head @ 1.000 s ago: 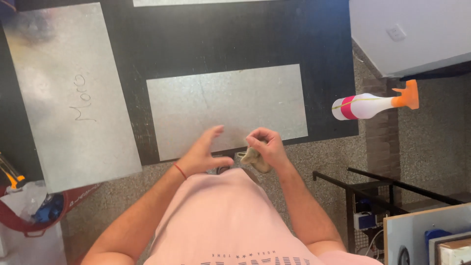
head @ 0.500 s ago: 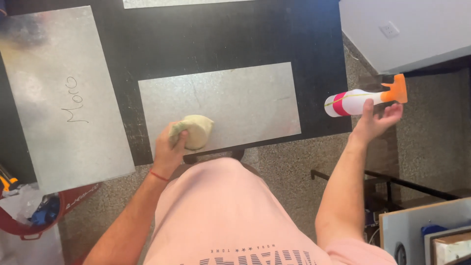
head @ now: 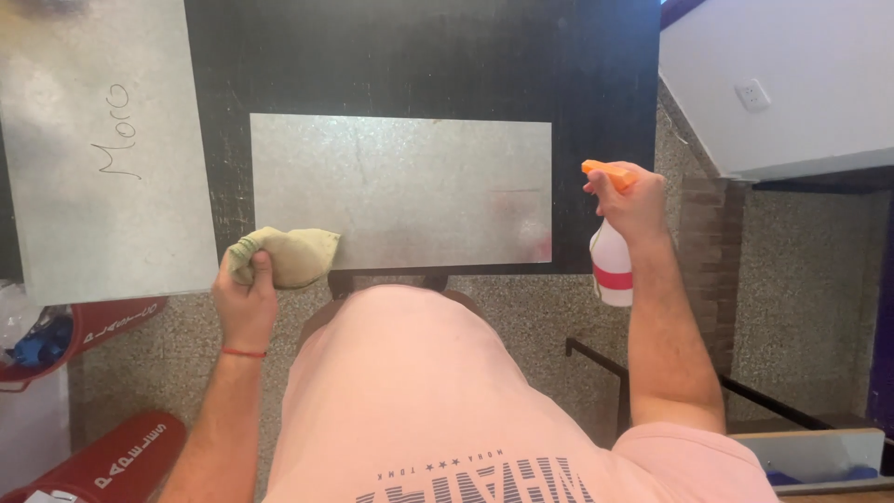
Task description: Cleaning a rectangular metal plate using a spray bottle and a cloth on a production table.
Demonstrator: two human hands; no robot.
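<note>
My left hand (head: 244,300) grips a bunched yellowish cloth (head: 291,255) at the near left corner of a grey metal sheet (head: 400,186) lying on a black table (head: 419,56). My right hand (head: 629,202) holds a white spray bottle (head: 611,270) with a red band and an orange trigger head (head: 603,170). The bottle hangs upright just off the table's right edge, level with the sheet's near right corner. A faint reddish smear shows on the sheet's right part.
A larger grey metal sheet (head: 88,149) with handwriting lies on the left. Red containers (head: 102,321) and a red roll (head: 112,461) sit on the speckled floor at lower left. A white wall with a socket (head: 752,93) is at upper right; a dark metal frame (head: 670,382) stands lower right.
My right hand took the spray bottle from the right and brought it in beside the table's edge. My left hand carried the cloth to the sheet's near left corner.
</note>
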